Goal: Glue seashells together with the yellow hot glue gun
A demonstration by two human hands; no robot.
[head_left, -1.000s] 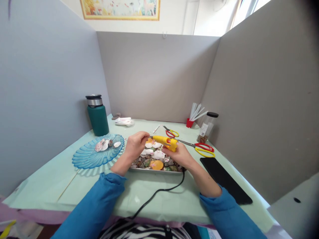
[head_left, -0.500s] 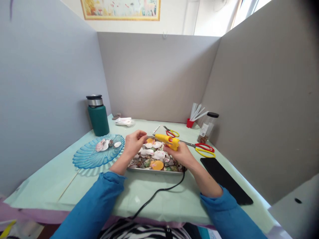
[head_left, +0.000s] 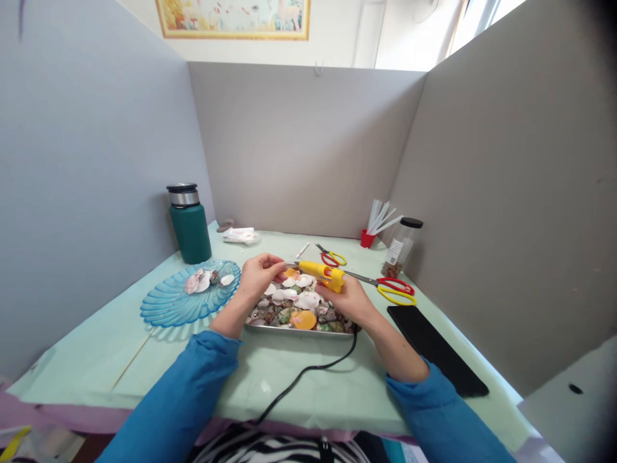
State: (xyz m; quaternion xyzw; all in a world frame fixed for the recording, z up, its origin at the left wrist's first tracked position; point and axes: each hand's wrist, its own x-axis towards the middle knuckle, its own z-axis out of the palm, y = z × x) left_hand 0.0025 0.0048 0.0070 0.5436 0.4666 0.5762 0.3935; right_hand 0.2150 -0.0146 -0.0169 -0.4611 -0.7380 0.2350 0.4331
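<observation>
My right hand [head_left: 348, 299] is wrapped round a yellow hot glue gun [head_left: 318, 271], its nozzle pointing left. The gun's black cord [head_left: 308, 369] runs down over the table edge. My left hand [head_left: 261, 275] is pinched close to the nozzle tip; whatever its fingertips hold is too small to make out. Below both hands lies a metal tray [head_left: 299, 331] full of shells, among them an orange scallop shell [head_left: 303, 319] and several white ones. To the left, a blue scalloped glass plate [head_left: 166, 307] bears a small cluster of shells [head_left: 200, 281] and a loose white shell [head_left: 227, 280].
A green bottle [head_left: 189, 233] stands behind the plate. At the right are two pairs of scissors [head_left: 396, 290], a clear jar [head_left: 401, 249], a red cup [head_left: 367, 238] of glue sticks and a black flat slab [head_left: 436, 350]. A thin stick [head_left: 132, 360] lies front left. Grey panels [head_left: 308, 148] enclose the table.
The glue gun has shifted slightly left, and its nozzle is now nearer my left fingertips. My left hand has moved very little.
</observation>
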